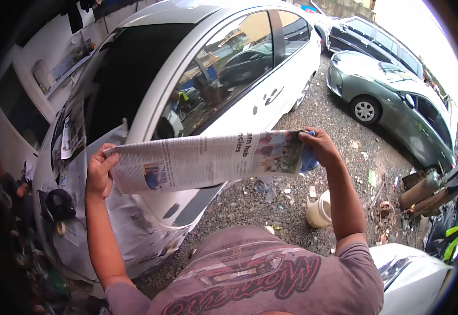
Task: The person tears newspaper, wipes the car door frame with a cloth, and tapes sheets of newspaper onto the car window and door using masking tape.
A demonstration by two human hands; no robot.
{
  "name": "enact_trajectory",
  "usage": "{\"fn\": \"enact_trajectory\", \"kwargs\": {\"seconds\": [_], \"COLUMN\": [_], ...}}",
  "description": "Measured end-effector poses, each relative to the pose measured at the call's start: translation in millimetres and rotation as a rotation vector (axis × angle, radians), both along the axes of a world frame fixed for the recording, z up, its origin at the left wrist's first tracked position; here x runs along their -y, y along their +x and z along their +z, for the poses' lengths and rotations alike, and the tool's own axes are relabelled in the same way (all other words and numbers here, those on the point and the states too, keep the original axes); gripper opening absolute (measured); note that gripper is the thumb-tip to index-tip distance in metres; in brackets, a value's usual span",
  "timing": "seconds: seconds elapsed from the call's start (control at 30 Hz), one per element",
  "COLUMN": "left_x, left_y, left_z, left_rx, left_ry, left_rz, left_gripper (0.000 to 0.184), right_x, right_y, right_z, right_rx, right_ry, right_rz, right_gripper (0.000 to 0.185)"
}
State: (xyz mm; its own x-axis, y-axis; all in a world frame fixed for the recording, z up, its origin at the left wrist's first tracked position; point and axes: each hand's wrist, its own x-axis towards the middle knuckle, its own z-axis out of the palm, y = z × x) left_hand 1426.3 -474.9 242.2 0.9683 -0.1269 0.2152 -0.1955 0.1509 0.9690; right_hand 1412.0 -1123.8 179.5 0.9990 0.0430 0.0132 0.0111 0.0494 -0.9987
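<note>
A folded newspaper sheet with print and colour photos is stretched between my two hands, in front of the white car. My left hand pinches its left end, thumb on top. My right hand grips the right end, and something blue shows beside the fingers there; what it is I cannot make out. Behind the newspaper, the car has a dark windshield, and its front is covered with paper or sheeting.
Grey car and dark vehicle stand at the upper right. A whitish bucket rests on littered gravel. Rusty cylinders lie at the right. Another person is at the far left.
</note>
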Motion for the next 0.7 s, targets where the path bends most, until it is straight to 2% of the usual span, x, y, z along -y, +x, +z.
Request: {"fn": "enact_trajectory", "kwargs": {"seconds": [0.03,0.13,0.2,0.27,0.33,0.47,0.53,0.67,0.7], "left_x": [31,115,156,192,217,240,251,268,270], "left_y": [3,32,64,91,118,164,177,208,213], "left_z": [3,4,4,7,7,3,5,-1,-5], "left_rx": [-0.011,0.015,-0.033,-0.144,-0.169,-0.180,-0.169,-0.164,-0.169], "left_ry": [-0.026,0.120,0.147,0.261,0.268,0.285,0.314,0.360,0.366], "left_rz": [0.000,0.065,0.073,0.143,0.166,0.213,0.280,0.388,0.412], "left_gripper": [0.013,0.016,0.018,0.018,0.018,0.015,0.014,0.014,0.015], "right_x": [30,119,164,201,214,224,222,210,210], "right_y": [13,75,114,162,197,264,302,369,396], "right_z": [3,14,22,28,40,60,61,63,59], "right_rx": [0.008,0.030,0.049,0.011,0.084,0.163,0.134,0.151,0.174], "right_ry": [-0.032,-0.300,-0.314,-0.368,-0.221,-0.207,-0.397,-0.190,-0.264], "right_rz": [0.015,-0.081,-0.078,-0.052,0.029,0.074,0.010,0.076,0.062], "right_gripper": [0.018,0.031,0.038,0.038,0.034,0.032,0.031,0.022,0.021]}}
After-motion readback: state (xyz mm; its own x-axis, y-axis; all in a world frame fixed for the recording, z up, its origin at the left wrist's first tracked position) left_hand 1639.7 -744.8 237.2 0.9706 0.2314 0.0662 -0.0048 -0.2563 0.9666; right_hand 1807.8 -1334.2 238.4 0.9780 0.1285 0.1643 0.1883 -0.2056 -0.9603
